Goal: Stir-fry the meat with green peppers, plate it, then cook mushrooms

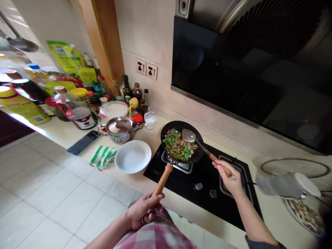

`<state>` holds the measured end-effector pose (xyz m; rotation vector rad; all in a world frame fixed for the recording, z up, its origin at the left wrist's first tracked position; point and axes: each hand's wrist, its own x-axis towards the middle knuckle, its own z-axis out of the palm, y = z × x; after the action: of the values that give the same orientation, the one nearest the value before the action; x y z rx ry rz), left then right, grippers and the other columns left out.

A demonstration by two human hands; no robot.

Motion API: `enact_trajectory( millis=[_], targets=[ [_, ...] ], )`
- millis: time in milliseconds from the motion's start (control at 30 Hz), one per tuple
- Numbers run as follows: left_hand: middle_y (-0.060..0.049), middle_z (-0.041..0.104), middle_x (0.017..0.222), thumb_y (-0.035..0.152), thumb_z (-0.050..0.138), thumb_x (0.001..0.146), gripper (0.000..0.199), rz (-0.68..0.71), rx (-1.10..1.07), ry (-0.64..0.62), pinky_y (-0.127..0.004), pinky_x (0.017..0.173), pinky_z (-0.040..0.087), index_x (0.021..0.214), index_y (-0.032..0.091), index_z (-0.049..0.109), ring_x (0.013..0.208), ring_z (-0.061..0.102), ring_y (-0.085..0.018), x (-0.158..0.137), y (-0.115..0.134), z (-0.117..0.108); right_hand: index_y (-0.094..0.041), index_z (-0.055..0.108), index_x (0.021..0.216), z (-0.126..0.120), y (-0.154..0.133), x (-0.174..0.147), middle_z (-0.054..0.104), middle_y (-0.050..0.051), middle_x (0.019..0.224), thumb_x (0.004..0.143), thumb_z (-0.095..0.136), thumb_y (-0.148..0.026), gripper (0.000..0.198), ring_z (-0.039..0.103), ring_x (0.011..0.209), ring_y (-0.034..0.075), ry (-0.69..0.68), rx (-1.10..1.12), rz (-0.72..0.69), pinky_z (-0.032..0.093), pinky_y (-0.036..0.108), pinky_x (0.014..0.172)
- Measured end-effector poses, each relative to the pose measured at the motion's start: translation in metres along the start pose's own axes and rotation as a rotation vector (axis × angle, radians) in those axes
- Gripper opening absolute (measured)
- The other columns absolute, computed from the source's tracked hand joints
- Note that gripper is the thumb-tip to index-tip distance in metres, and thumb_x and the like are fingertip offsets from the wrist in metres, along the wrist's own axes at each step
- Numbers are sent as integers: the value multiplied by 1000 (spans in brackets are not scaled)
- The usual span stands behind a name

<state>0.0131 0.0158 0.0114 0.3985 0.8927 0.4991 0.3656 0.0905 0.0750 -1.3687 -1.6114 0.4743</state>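
Note:
My left hand [146, 210] is wrapped round the wooden handle of a black wok [200, 154], which is over the left burner. Inside the wok lies chopped food [178, 143], green pieces mixed with brown ones. My right hand [230, 176] grips the wooden handle of a slotted metal spatula [188, 136]. The spatula's blade is in the wok, at the right upper part of the food. Just left of the wok, a white plate [132, 157] stands on the counter with nothing on it.
A lidded steel pot [119, 129], a green-striped cloth [102, 156] and a phone [83, 142] are left of the plate. Bottles and jars crowd the back left. A range hood [233, 83] hangs over the black stove [181, 186]. At right are a glass lid [295, 167] and sliced food [306, 214].

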Motion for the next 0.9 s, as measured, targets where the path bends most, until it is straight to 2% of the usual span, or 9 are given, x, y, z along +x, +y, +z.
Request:
enact_trajectory(
  millis=[167, 333, 567, 767, 900],
  targets=[
    [0, 60, 61, 51, 70, 67, 53, -5, -3, 10, -18, 36, 6, 101, 16, 49, 34, 38, -2, -1, 0, 1, -25, 68, 95, -17, -17, 12, 71, 4, 94, 83, 60, -27, 14, 68, 87, 22, -114, -194, -155, 55, 38, 84],
    [0, 61, 61, 52, 70, 66, 55, -5, -11, 15, -18, 37, 6, 102, 16, 48, 34, 38, -2, 0, 1, 2, -26, 69, 92, -14, -21, 21, 70, 3, 93, 83, 59, -25, 13, 66, 89, 21, -89, -255, -240, 52, 38, 86],
    [0, 61, 60, 52, 72, 64, 55, -3, -16, 14, -18, 37, 6, 99, 17, 48, 33, 38, -2, -1, 2, 4, -24, 66, 96, -1, -3, 28, 70, 5, 96, 84, 59, -31, 16, 68, 88, 21, -77, -139, -65, 54, 39, 85],
    [0, 61, 60, 51, 70, 67, 52, 6, -21, 0, -19, 37, 6, 99, 17, 47, 32, 37, -2, 0, 1, 3, -20, 66, 97, -13, -6, 33, 71, 8, 96, 82, 61, -39, 25, 69, 89, 23, -118, 37, 115, 56, 40, 85],
    [0, 62, 60, 51, 69, 68, 52, 14, -14, -10, -19, 36, 6, 100, 17, 47, 32, 36, -2, 0, 1, 3, -19, 66, 95, -22, -8, 32, 71, 9, 96, 80, 64, -41, 27, 69, 88, 24, -126, 41, 143, 57, 40, 83]
  ],
)
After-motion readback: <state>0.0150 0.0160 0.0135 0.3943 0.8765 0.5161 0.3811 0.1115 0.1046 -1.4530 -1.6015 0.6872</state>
